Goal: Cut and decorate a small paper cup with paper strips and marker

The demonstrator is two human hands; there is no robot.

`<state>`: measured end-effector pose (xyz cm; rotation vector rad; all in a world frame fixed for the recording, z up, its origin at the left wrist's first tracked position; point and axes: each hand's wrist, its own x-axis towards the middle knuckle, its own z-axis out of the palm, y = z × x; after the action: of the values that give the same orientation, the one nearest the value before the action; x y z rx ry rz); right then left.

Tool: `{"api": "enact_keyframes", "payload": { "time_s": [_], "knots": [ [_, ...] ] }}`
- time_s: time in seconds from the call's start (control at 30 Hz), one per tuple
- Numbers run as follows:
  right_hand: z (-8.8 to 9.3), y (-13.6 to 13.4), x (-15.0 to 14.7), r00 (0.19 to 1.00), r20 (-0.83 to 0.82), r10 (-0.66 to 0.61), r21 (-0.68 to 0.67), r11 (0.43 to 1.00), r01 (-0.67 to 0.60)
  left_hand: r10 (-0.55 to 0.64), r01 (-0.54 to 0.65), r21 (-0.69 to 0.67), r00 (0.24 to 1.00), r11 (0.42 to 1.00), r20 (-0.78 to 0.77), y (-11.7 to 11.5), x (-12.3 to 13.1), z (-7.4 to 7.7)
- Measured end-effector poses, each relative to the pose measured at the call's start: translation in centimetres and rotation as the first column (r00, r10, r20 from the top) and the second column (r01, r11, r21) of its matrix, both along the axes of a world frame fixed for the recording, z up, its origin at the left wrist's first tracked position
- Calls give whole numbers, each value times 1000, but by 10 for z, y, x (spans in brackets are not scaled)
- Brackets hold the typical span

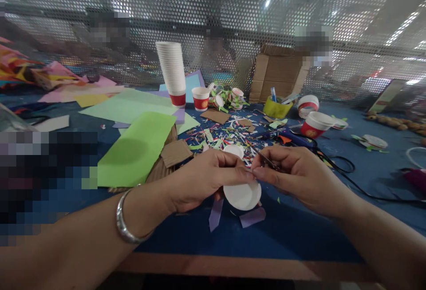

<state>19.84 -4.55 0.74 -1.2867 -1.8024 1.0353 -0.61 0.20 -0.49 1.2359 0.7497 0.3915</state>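
My left hand (213,174), with a silver bangle on its wrist, is closed at the near rim of a white cut-down paper cup (242,196). Its thumb and index finger meet my right fingertips above the cup. My right hand (289,172) is closed around a thin dark metal tool, apparently small scissors (271,162), its narrow end pointing up and left. What lies between the touching fingertips is hidden. A purple pointed paper strip (216,214) and a wider purple paper piece (253,217) show below the cup. Another white round piece (234,151) lies behind my hands.
Paper scraps (219,137) litter the table's middle. Green paper (138,152) and cardboard (176,152) lie left. Behind stand stacked cups (171,65), a red-white cup (200,99) and small paper turtles (229,97). Right are a yellow holder (278,108), a cup (316,124) and a black cord (359,185).
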Motion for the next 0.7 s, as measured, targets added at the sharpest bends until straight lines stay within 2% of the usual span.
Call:
{"api": "enact_keyframes", "payload": {
  "time_s": [0.13, 0.3, 0.37, 0.5, 0.7],
  "knots": [
    [4, -4, 1, 999, 30, 38, 11, 999, -38, -9, 15, -133, 999, 991, 47, 0, 1, 3],
    [7, -7, 0, 980, 186, 66, 138, 986, -93, -21, 27, -208, 999, 978, 30, -1, 3, 9],
    [6, -8, 0, 963, 263, 53, 165, 981, -99, -12, 15, -190, 1000, 982, 16, -2, 4, 10],
    [1, -8, 2, 925, 380, 12, 210, 973, -98, 29, -30, -64, 999, 997, -16, -3, 5, 7],
    [-2, -10, 0, 912, 411, 13, 217, 970, -111, 61, -59, 24, 995, 998, -76, -4, 4, 11]
  ]
}}
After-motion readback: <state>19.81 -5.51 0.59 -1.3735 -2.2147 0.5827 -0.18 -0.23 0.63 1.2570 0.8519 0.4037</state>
